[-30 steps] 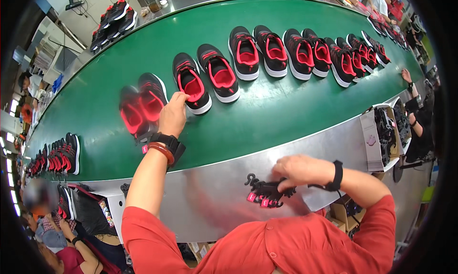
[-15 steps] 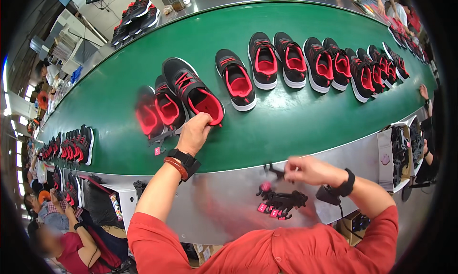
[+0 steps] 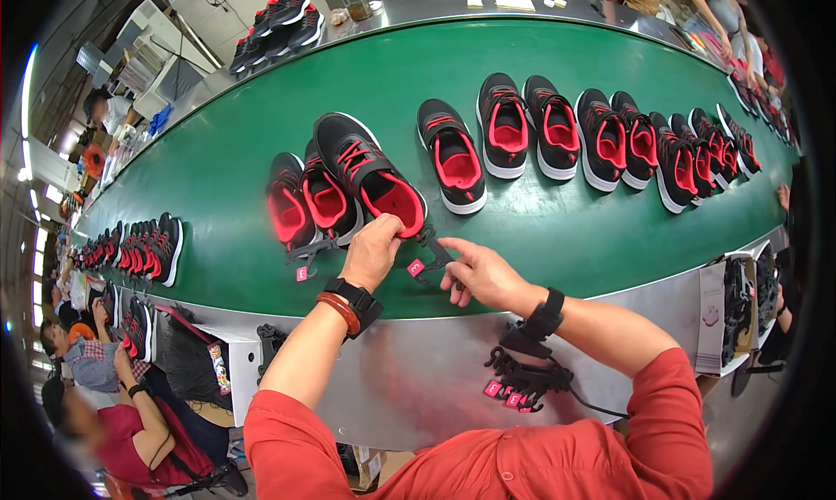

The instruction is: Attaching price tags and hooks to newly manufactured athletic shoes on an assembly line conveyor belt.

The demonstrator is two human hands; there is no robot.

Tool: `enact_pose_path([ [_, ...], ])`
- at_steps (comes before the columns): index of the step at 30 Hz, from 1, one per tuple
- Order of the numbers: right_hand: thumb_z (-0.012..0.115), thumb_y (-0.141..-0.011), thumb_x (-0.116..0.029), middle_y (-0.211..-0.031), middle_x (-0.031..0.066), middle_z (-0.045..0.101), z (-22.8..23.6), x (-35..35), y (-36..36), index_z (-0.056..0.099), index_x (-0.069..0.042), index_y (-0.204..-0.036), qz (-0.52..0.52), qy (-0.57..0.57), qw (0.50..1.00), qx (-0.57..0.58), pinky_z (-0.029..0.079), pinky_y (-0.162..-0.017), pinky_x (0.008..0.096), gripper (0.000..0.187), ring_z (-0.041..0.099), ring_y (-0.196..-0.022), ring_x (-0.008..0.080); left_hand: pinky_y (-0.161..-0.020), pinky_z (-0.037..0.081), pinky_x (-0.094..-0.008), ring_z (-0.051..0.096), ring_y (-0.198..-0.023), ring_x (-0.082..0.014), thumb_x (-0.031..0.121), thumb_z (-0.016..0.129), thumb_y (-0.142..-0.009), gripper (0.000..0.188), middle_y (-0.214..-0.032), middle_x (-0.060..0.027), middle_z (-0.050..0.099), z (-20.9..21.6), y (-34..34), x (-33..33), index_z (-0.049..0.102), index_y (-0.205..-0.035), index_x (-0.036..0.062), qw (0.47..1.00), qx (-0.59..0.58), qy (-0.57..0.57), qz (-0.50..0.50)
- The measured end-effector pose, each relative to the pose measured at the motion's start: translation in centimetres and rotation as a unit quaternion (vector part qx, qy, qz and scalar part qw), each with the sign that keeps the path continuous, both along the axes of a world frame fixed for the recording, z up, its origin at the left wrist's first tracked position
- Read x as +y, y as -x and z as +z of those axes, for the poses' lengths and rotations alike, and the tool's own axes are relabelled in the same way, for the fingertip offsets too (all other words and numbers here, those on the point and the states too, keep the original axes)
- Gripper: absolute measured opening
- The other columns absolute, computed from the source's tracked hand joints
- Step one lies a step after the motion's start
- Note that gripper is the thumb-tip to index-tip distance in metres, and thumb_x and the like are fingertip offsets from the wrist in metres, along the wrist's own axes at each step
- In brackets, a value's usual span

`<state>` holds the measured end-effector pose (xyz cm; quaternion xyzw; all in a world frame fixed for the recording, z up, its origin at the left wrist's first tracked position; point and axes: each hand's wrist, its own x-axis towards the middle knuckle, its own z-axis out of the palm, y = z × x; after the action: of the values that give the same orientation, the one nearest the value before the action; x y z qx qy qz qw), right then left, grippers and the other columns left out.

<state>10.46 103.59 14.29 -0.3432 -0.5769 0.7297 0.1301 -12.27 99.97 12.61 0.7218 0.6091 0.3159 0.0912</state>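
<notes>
While L hand [image 3: 372, 251] pinches a blk/red white-soled shoe [image 3: 353, 156] by its heel over the green worktop [image 3: 383, 73], R hand [image 3: 489, 276] grips a blk plastic hanger [image 3: 434, 253] w/ pink tag [image 3: 415, 268], hook end at that heel.

Shirt [image 3: 566, 455]: red, front button [image 3: 508, 476]
Sleeves [image 3: 666, 404]: red, ending near elbows
Left hand [image 3: 372, 252]: bare
Left wristband [image 3: 336, 287]: black, with boxy black module [image 3: 366, 312]
Bangle [image 3: 338, 312]: rounded, reddish-brown, on left wrist
Right hand [image 3: 489, 278]: bare
Right wristband [image 3: 549, 310]: black, with angular black housing [image 3: 526, 337]
</notes>
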Motion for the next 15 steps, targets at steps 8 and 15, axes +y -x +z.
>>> enact_pose_path([
  [8,0.042,-0.099,-0.008,-0.083,0.0092,0.062,-0.6,-0.5,0.0,0.034,-0.001,-0.144,-0.071,-0.012,0.997,0.030,0.055,-0.056,0.0278,0.046,0.062,-0.063,0.0136,-0.071,0.050,-0.0372,0.063,-0.083,-0.0322,-0.008,0.065,-0.072,0.024,-0.087,-0.0128,0.060,-0.3,-0.1,0.0,0.057,-0.093,0.0016,1.000,0.001,-0.019,0.008],
  [15,0.042,-0.098,-0.008,-0.083,0.0092,0.063,-1.2,-1.1,-0.1,0.034,-0.001,-0.144,-0.087,0.002,0.996,0.031,0.055,-0.055,0.0280,0.047,0.062,-0.061,0.0136,-0.072,0.049,-0.0409,0.061,-0.085,-0.0342,-0.005,0.066,-0.072,0.024,-0.087,-0.0126,0.059,-0.4,-0.3,0.1,0.055,-0.092,0.0028,0.999,-0.023,-0.009,0.022],
])
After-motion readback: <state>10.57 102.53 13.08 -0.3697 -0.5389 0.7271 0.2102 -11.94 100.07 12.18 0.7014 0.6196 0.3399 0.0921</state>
